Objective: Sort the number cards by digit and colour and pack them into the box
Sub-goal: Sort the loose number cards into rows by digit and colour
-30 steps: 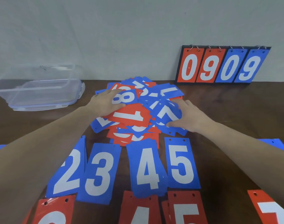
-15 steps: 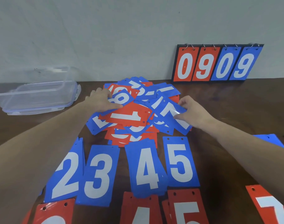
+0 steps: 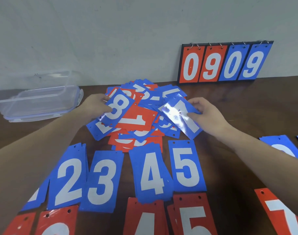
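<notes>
Lifting since before — left grip [image 3: 95, 106] pinching blue 8 [image 3: 117, 108], right grip [image 3: 206, 112] blue 7 [image 3: 180, 114]

Card heap [image 3: 138, 116] blocks centre; bare table [image 3: 238, 106] right; box [image 3: 34, 102] left.

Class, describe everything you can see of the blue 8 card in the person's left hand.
The blue 8 card is a glossy blue rectangle bearing a white 8, with glare at its lower corner. It is tilted, top leaning right, lifted over the mixed pile. The left hand pinches its left edge, thumb on the face. It overlaps the red 1 card; whether they touch is unclear.
</notes>
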Available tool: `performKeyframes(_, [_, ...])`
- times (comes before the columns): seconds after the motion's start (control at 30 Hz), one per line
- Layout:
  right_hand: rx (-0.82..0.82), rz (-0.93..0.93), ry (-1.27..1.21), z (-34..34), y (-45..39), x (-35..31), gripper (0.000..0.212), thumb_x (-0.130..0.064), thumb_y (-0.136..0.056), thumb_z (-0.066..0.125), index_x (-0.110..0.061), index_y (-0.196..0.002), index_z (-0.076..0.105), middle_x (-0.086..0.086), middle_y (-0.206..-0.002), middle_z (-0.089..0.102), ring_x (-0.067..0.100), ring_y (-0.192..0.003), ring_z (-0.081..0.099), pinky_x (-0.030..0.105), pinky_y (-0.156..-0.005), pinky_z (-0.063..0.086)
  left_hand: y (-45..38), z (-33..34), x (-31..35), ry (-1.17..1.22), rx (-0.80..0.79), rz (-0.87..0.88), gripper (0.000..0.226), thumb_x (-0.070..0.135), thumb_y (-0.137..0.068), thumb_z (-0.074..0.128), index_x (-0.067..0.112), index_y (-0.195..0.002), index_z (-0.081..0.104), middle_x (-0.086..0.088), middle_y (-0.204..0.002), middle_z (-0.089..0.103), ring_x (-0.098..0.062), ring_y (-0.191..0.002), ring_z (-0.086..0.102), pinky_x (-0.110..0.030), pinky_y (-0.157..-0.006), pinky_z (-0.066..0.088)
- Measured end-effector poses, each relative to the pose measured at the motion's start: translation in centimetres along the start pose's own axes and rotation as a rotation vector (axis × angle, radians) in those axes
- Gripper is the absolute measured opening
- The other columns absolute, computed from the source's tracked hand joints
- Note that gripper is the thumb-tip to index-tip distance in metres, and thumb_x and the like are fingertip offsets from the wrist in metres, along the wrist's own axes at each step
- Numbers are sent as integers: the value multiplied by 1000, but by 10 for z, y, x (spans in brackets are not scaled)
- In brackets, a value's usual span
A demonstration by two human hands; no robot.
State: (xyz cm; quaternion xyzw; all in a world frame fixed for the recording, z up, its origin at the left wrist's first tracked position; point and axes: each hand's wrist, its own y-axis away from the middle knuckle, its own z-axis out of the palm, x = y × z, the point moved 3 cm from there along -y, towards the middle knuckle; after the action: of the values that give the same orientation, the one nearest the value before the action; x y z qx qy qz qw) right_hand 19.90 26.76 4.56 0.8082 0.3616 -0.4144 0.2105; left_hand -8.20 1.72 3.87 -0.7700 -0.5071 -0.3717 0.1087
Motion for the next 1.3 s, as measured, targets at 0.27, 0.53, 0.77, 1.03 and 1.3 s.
performKeyframes(0.27, [-26,81,-264,-5,16,9,24,-22,-98,66,-26,-120,60,-7,-111,72,10,-94,72,27,-70,58,63,4,1,443,49,49,9,29,-101,60,32,-95,67,0,-99,70,-18,-76,66,-26,-45,53])
performKeyframes(0.53, [3,47,-317,-27,16,2,16,-26,-100,63,-22,-112,54,-9,-108,68,6,-96,69,25,-68,53,118,12,30,604,121,93,15,8,-99,60,21,-107,59,3,-112,72,-18,-96,74,-31,-68,62])
performKeyframes(0.77, [-139,114,-387,-62,32,17,25,-18,-98,65,-24,-111,44,-4,-113,66,9,-89,71,22,-57,56,179,39,68,702,163,17,18,14,-92,71,14,-107,61,-5,-104,76,-24,-81,71,-32,-60,58])
performKeyframes(1.03, [-369,57,-425,-93,49,35,76,-6,-94,68,-45,-146,27,-2,-116,72,16,-100,73,47,-78,63,254,89,89,745,197,-63,9,30,-101,59,27,-98,67,7,-91,74,-8,-60,60,-26,-49,30])
performKeyframes(1.3, [-394,10,-269,-130,54,64,35,-16,-97,66,-24,-122,44,2,-105,75,14,-91,75,35,-68,61,286,123,94,872,152,-158,28,12,-103,52,19,-129,59,-1,-125,71,-25,-106,72,-35,-63,63])
